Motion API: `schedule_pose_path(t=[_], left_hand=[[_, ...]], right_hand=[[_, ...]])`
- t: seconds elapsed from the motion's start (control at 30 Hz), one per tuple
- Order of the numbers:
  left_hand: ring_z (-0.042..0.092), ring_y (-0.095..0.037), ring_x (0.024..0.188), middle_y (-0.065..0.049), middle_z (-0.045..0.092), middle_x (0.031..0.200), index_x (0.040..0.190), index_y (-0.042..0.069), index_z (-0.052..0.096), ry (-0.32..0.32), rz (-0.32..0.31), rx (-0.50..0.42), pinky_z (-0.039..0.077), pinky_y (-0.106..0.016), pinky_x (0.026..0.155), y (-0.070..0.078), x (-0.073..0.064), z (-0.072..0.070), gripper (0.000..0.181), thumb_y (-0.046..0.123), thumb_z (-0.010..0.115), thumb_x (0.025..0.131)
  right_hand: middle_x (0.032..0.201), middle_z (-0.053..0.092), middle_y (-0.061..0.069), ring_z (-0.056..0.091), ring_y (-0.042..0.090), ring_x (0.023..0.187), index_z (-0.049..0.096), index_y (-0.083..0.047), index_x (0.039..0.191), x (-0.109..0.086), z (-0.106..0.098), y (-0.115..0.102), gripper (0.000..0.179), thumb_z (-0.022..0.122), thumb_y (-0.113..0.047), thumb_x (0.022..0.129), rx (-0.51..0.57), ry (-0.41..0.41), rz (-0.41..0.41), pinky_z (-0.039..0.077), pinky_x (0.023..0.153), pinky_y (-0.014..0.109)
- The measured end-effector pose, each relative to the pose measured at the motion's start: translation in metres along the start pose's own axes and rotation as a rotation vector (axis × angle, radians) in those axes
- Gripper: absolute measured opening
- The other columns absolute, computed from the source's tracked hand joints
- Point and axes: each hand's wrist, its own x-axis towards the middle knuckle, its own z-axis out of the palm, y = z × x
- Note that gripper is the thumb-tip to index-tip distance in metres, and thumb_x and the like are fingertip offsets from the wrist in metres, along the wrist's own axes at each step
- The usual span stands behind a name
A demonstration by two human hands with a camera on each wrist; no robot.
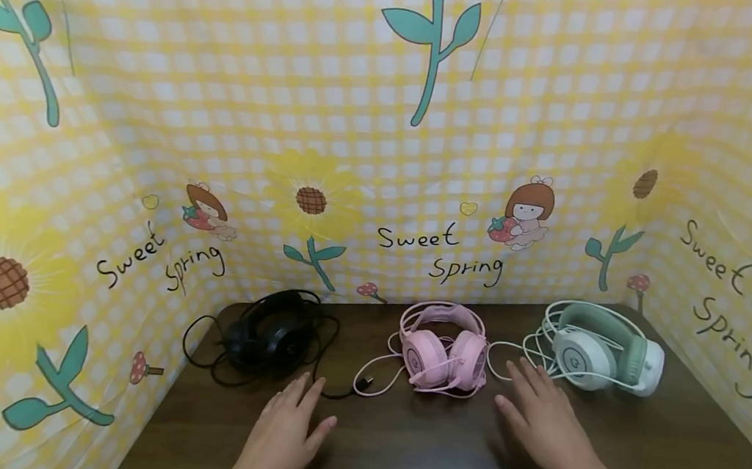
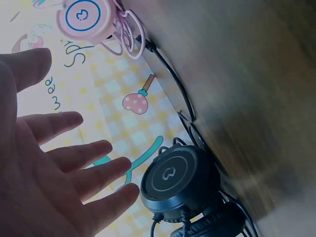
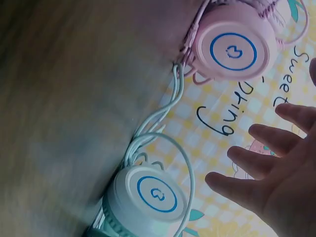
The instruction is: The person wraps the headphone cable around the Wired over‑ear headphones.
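Got three wired sets lined up on a dark brown wooden worktop [image 1: 412, 451]: black over-ear headphones [image 1: 291, 343] left, pale pink headphones [image 1: 428, 360] middle, white-and-mint headphones [image 1: 580, 359] right. Left hand [image 1: 284, 430] is near the black pair, right hand [image 1: 546, 427] by the mint pair, both released, fingers spread.

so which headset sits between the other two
The pink headset. The black one lies on its left and the white and green one on its right in the head view; no other headset is pink.

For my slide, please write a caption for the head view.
Left hand and right hand, open, near black headphones, pink headphones and white-green headphones on a dark table.
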Motion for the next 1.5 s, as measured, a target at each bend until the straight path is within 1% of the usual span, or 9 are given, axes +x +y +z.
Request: schedule_pose_path(t=[0.2,0.3,0.37,0.43,0.6,0.83,1.03,1.3,1.5], left_hand=[[0.051,-0.039,0.122,-0.022,0.052,0.135,0.137,0.009,0.056,-0.005,0.020,0.003,0.043,-0.057,0.093,0.001,0.001,0.000,0.063,0.053,0.058,0.093],[0.055,-0.037,0.118,-0.020,0.055,0.131,0.134,0.008,0.059,-0.013,0.033,0.003,0.046,-0.057,0.089,0.003,0.001,0.000,0.056,0.046,0.063,0.091],[0.056,-0.036,0.115,-0.019,0.057,0.129,0.132,0.009,0.060,-0.018,0.041,0.003,0.047,-0.056,0.087,0.004,0.001,0.000,0.056,0.048,0.061,0.092],[0.058,-0.034,0.114,-0.017,0.058,0.128,0.131,0.010,0.061,-0.022,0.045,0.000,0.048,-0.055,0.086,0.005,0.002,0.000,0.060,0.056,0.054,0.093],[0.060,-0.031,0.111,-0.013,0.060,0.126,0.129,0.010,0.062,-0.004,0.060,-0.013,0.050,-0.052,0.082,0.010,0.005,-0.002,0.065,0.062,0.044,0.094],[0.062,-0.027,0.106,-0.009,0.063,0.121,0.126,0.012,0.064,0.045,0.133,0.013,0.052,-0.048,0.080,0.018,0.014,-0.002,0.058,0.058,0.047,0.096],[0.065,-0.025,0.100,-0.008,0.065,0.117,0.123,0.010,0.066,0.103,0.208,0.021,0.053,-0.046,0.077,0.026,0.021,-0.006,0.051,0.051,0.055,0.095],[0.065,-0.026,0.100,-0.010,0.065,0.116,0.124,0.010,0.066,0.094,0.235,0.025,0.053,-0.048,0.076,0.032,0.027,-0.002,0.048,0.046,0.061,0.093],[0.066,-0.024,0.096,-0.009,0.066,0.112,0.122,0.009,0.066,0.100,0.291,0.033,0.054,-0.044,0.074,0.040,0.036,0.005,0.044,0.040,0.066,0.091]], right_hand=[[0.136,0.049,0.026,0.042,0.047,0.126,0.054,0.002,0.135,0.006,-0.014,0.010,0.055,0.065,-0.032,0.093,0.015,0.101,-0.046,0.033,0.100,0.060],[0.134,0.051,0.025,0.044,0.047,0.124,0.055,0.002,0.133,0.007,-0.024,0.017,0.053,0.066,-0.030,0.092,0.007,0.129,-0.037,0.035,0.099,0.060],[0.134,0.050,0.027,0.044,0.048,0.124,0.055,0.003,0.132,0.007,-0.029,0.023,0.052,0.065,-0.030,0.093,0.004,0.137,-0.029,0.035,0.098,0.060],[0.134,0.051,0.027,0.045,0.048,0.123,0.054,0.004,0.132,0.007,-0.034,0.030,0.052,0.065,-0.029,0.093,-0.004,0.149,-0.027,0.036,0.098,0.060],[0.131,0.053,0.026,0.046,0.046,0.122,0.054,0.006,0.131,0.014,-0.044,0.046,0.051,0.066,-0.024,0.092,-0.024,0.193,-0.053,0.036,0.098,0.058],[0.136,0.046,0.030,0.040,0.049,0.125,0.050,0.004,0.135,0.017,-0.058,0.062,0.051,0.056,-0.032,0.099,-0.006,0.130,0.063,0.032,0.097,0.064],[0.132,0.047,0.033,0.042,0.051,0.119,0.048,0.006,0.133,0.016,-0.061,0.077,0.051,0.058,-0.029,0.098,-0.011,0.174,0.099,0.033,0.093,0.066],[0.137,0.042,0.034,0.038,0.053,0.123,0.042,0.007,0.138,0.023,-0.067,0.097,0.058,0.052,-0.034,0.100,0.056,0.191,0.214,0.030,0.096,0.066],[0.135,0.041,0.035,0.035,0.056,0.122,0.041,0.009,0.137,0.021,-0.079,0.116,0.056,0.051,-0.033,0.100,0.054,0.234,0.287,0.028,0.097,0.067]])
